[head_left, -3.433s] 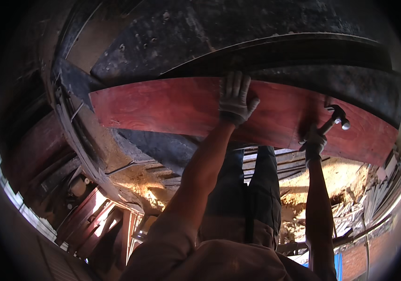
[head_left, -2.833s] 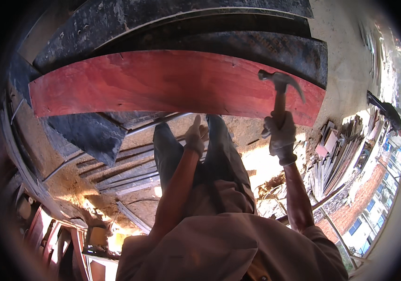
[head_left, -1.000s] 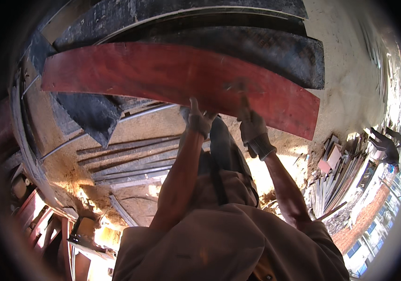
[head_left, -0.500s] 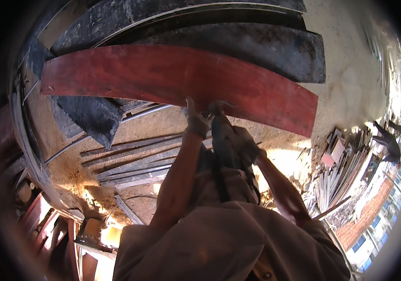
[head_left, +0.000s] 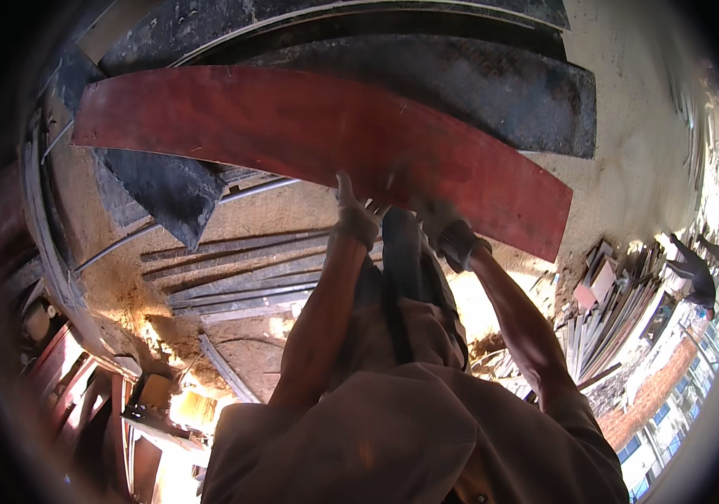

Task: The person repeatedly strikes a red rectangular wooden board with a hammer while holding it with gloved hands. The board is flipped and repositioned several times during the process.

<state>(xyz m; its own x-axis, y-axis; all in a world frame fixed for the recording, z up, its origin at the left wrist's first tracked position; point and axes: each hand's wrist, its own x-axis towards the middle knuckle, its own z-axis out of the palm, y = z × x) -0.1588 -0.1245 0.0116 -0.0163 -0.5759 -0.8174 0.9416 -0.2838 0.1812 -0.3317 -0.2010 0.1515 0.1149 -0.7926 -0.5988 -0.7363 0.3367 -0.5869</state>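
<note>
Head view. Both gloved hands now on the near edge of the red board (head_left: 326, 134); hammer seen in the right hand about three seconds back no longer in sight. Left hand (head_left: 352, 214) closed over the board's lower edge, fingers (head_left: 344, 186) curled up onto the red face. Right hand (head_left: 447, 231) just beside it, also at that edge, though blurred; whether its fingers wrap the board or only press against it cannot be told. Half a second back the two hands sat lower and closer together; now spread slightly along the edge. Judged: striking over, handling of the board by hand begun.

Board itself: long, curved by the lens, running from far left of the fingers across to the right, lying over dark panels (head_left: 460, 92) beyond the fingertips. Triangular dark offcut (head_left: 166, 189) left of the left fingers, partly under the board.

Below the fingers, toward the body: bundle of steel bars (head_left: 233, 277) on sandy ground, dark trouser legs (head_left: 401, 269) between the forearms. Right of the right fingers, well apart: stacked timber and scrap (head_left: 611, 302), another person (head_left: 695, 273) bent over at the edge.

In the way: bars underfoot, offcut under the board's left part.
</note>
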